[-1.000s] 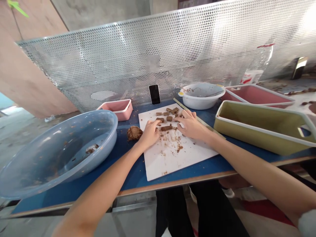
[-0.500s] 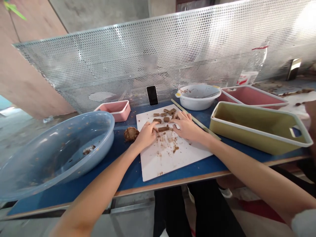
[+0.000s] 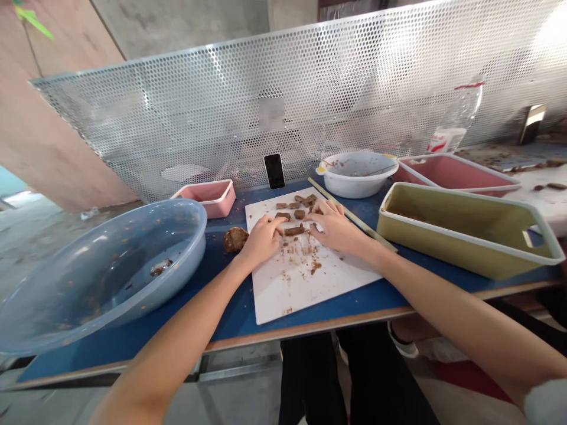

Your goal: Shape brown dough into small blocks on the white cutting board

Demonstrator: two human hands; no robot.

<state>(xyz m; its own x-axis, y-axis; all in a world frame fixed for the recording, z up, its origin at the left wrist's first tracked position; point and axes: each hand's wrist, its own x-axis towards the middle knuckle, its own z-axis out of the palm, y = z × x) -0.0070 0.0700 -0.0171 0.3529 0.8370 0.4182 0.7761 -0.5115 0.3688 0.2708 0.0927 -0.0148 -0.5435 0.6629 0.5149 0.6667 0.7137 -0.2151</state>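
A white board (image 3: pixel 310 283) lies on the blue table, smeared with brown crumbs. A short brown dough roll (image 3: pixel 295 230) lies across the board's middle, between my hands. My left hand (image 3: pixel 261 239) has its fingers curled, with the tips pinching the roll's left end. My right hand (image 3: pixel 336 227) lies flat with its fingers stretched out, the tips touching the roll's right end. Several small brown cut pieces (image 3: pixel 295 206) sit on the far part of the board. A brown dough lump (image 3: pixel 234 239) rests on the table just left of my left hand.
A big blue basin (image 3: pixel 101 265) stands at the left and a small pink tray (image 3: pixel 210 198) behind it. A phone (image 3: pixel 274 171) leans on the perforated metal screen. A white bowl (image 3: pixel 357 174), a yellow-green tray (image 3: pixel 460 227), a pink tray (image 3: pixel 452 171) and a thin stick (image 3: pixel 354 215) are at the right.
Both hands stay at the ends of the roll. Only the view has shifted slightly.
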